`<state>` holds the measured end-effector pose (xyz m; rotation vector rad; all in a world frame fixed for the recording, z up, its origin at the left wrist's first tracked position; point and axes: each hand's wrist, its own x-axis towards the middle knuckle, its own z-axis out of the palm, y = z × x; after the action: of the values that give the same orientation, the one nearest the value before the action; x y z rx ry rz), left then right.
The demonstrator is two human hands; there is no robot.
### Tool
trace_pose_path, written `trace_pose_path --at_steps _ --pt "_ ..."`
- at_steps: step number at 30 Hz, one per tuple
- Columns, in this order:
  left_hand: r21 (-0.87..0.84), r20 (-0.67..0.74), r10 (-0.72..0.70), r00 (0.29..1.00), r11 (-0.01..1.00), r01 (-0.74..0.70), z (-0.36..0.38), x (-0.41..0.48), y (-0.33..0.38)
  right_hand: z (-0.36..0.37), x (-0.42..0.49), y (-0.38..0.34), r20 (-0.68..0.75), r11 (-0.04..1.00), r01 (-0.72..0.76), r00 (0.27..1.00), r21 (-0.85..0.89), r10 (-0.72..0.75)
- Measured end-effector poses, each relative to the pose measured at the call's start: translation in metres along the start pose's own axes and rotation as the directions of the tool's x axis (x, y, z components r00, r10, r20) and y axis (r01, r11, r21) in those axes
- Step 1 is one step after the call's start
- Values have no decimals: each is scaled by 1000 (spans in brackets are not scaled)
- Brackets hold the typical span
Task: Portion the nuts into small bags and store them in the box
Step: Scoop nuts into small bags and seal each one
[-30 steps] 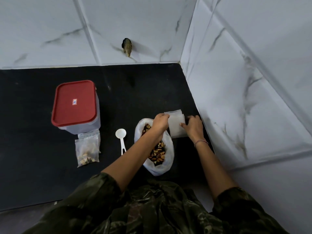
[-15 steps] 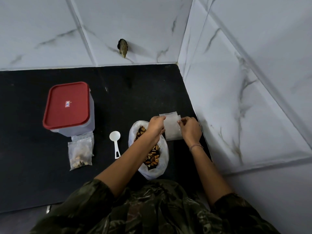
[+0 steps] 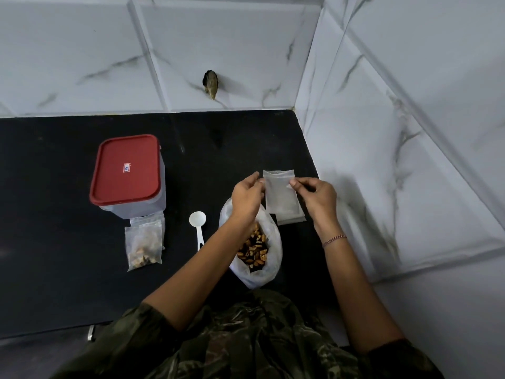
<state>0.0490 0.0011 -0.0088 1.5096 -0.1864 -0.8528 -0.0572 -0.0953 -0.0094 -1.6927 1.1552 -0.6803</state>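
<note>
An empty small clear bag (image 3: 280,194) is lifted above the black counter, its mouth at the top. My left hand (image 3: 247,196) pinches its left edge and my right hand (image 3: 317,199) pinches its right edge. Under it lies a small stack of more empty bags (image 3: 291,218). A white plastic sack of nuts (image 3: 255,248) lies open below my left wrist. A white scoop (image 3: 198,224) rests left of the sack. A filled small bag (image 3: 143,246) lies in front of the clear box with a red lid (image 3: 125,168), which is closed.
The black counter (image 3: 54,187) ends at white marble-look tiled walls behind and on the right. A dark opening (image 3: 211,82) sits in the back wall. The right wall stands close to my right hand.
Both hands have raised one empty bag off the stack and now hold it by its two sides. The camera view has shifted slightly.
</note>
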Motion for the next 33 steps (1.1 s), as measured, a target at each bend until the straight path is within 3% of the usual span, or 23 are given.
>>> trace_pose_path --at_steps 5,9,15,19,21,23,26,28,33 --pt "44 -77 204 976 979 -201 -27 -16 4 18 -25 -21 105 991 28 994 134 -42" --pt "1 -131 195 972 981 -196 -53 -23 8 38 -45 -37 163 989 89 981 120 -108" --pt "153 -211 198 957 974 -168 -91 -23 18 65 -69 -53 258 972 226 938 56 -233" --pt "210 -213 209 955 964 -164 -110 -20 24 78 -79 -60 331 940 339 885 24 -327" --pt "293 -192 270 943 933 -207 -119 -20 27 77 -78 -64 396 903 429 824 31 -405" --pt "408 -144 354 924 872 -271 -126 -21 29 76 -75 -69 511 823 564 728 -69 -456" --pt "513 -39 441 897 779 -361 -132 -22 31 76 -69 -75 651 505 768 621 -394 -436" --pt "541 26 469 883 736 -407 -133 -24 34 79 -69 -78 680 358 802 597 -479 -427" --pt "563 73 507 859 689 -455 -137 -25 32 89 -74 -79 705 222 815 575 -535 -415"
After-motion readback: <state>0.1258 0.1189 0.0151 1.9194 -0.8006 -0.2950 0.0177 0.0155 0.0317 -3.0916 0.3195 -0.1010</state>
